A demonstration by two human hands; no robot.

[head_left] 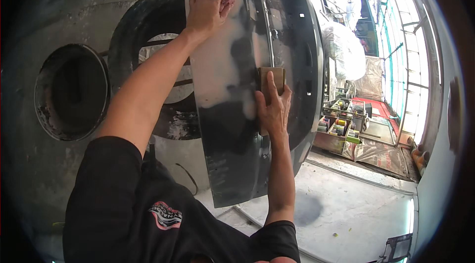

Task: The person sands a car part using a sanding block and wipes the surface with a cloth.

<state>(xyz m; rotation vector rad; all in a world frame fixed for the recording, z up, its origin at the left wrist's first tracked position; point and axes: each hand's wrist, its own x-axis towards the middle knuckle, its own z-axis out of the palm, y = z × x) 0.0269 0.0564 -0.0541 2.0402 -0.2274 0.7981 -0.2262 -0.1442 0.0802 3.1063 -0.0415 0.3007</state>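
A car body panel (217, 134), dark grey with pale sanded patches, stands in front of me with a ridge running down it. My left hand (205, 13) is at its upper part, fingers curled round a crumpled reddish wad (228, 0), perhaps a cloth. Lower and to the right, my right hand (275, 112) grips a brown sanding block (279, 76). Its index finger lies along the block's face, with the thumb at the left side. The block rests against the panel by the ridge; the face turned to the panel is hidden.
Left of the panel are a large black tyre (129, 30) and a round dark tub (73, 131). To the right stands a metal rack (330, 142) holding several cans and bottles. Behind it is something wrapped in clear plastic (346, 47). Pale floor (346, 203) spreads at lower right.
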